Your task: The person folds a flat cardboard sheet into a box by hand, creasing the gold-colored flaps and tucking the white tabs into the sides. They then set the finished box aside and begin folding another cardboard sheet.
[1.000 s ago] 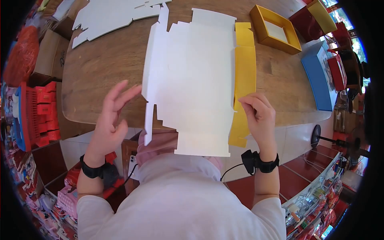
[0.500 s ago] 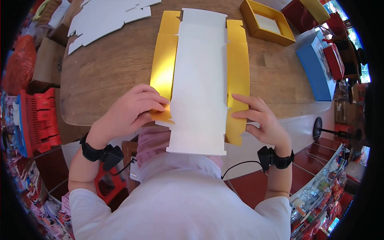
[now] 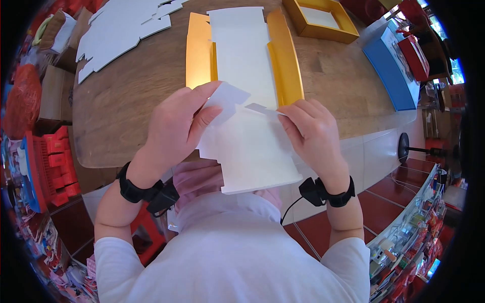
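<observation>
A long cardboard box blank (image 3: 247,146), white inside with gold side walls, lies over the near edge of the wooden table, its near end jutting out toward my body. My left hand (image 3: 177,118) pinches the left near flap between thumb and fingers, folded inward with its white face showing. On the other side my right hand (image 3: 313,123) pinches the right near flap, which points in over the white panel. The two flap tips come close to each other above the panel. Farther back, the gold side walls stand partly raised.
White flat cardboard blanks (image 3: 121,35) are stacked at the table's far left. A gold open box (image 3: 328,33) sits at the far right, near a blue box (image 3: 391,70) with a small red box (image 3: 414,58). A red plastic basket (image 3: 43,166) is left of the table (image 3: 126,116).
Both near flaps have been folded inward over the white panel by my hands, which moved closer together. The gold side walls have tilted up, and the blank has turned slightly.
</observation>
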